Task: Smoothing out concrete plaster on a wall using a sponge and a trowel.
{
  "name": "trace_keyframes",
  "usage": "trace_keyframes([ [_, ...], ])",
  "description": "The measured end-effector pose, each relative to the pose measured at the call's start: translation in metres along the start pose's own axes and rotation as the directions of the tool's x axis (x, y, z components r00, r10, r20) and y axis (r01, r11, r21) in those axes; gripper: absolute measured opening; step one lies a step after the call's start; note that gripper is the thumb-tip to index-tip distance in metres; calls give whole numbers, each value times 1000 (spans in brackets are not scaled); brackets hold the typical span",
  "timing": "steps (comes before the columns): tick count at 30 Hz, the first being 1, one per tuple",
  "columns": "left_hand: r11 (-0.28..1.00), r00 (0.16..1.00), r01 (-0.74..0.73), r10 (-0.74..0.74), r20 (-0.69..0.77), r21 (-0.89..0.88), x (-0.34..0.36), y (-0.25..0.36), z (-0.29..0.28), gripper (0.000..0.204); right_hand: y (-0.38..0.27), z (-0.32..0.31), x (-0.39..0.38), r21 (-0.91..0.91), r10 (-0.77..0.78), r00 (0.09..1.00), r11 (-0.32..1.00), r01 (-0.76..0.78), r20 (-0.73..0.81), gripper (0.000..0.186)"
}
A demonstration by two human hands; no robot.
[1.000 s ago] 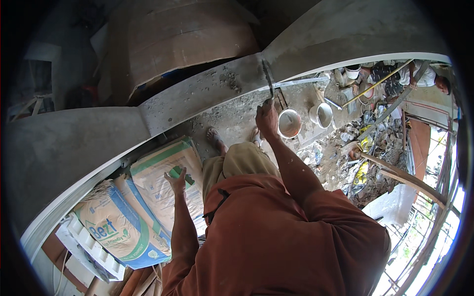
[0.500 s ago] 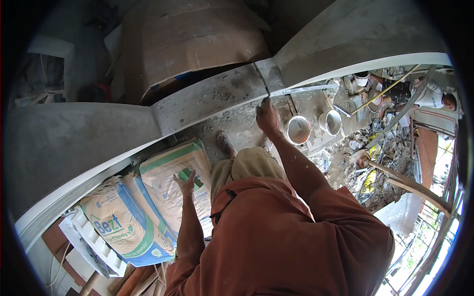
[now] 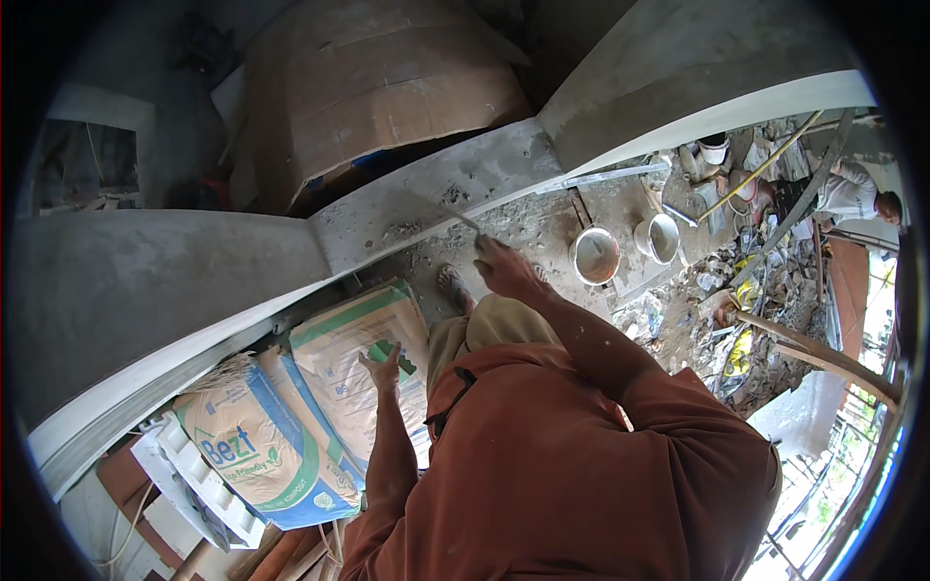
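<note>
My right hand (image 3: 509,268) is closed round the handle of a trowel (image 3: 448,209), whose thin grey blade is smeared by motion. The blade reaches over the grey concrete ledge (image 3: 504,160), where crumbs and lumps of mortar lie scattered. Whether it touches the surface I cannot tell. My left hand (image 3: 383,368) is held out with its fingers apart and nothing in them. Below that hand lies a paper sack (image 3: 339,334) with green bands and a green printed mark; a gap or contact between them does not show clearly.
Another sack with blue bands (image 3: 242,445) lies at the left beside a white moulded piece (image 3: 199,484). Two buckets, a nearer one (image 3: 595,257) and a farther one (image 3: 663,239), stand right of my feet. Rubble (image 3: 775,300) covers the right side. Another person (image 3: 852,194) is at far right.
My right hand has moved left and a little nearer with the trowel, whose blade has swung leftward over the ledge. My left hand stays open above the sack. The view has shifted slightly.
</note>
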State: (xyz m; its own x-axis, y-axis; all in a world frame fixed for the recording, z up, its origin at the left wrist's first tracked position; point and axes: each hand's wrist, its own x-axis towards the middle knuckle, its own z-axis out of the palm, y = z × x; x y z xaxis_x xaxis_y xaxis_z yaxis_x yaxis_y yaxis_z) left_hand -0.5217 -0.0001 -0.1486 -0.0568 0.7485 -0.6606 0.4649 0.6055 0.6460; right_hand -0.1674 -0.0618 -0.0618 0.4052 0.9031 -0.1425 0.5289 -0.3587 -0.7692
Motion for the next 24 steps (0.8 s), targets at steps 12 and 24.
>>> trace_keyframes([
  [12,998,999,-37,35,24,45,7,9,3,120,49,-26,18,-20,429,823,883,-469,-372,38],
  [24,996,999,-31,30,10,80,-4,48,9,118,38,-11,-11,23,278,865,955,-295,-418,26],
])
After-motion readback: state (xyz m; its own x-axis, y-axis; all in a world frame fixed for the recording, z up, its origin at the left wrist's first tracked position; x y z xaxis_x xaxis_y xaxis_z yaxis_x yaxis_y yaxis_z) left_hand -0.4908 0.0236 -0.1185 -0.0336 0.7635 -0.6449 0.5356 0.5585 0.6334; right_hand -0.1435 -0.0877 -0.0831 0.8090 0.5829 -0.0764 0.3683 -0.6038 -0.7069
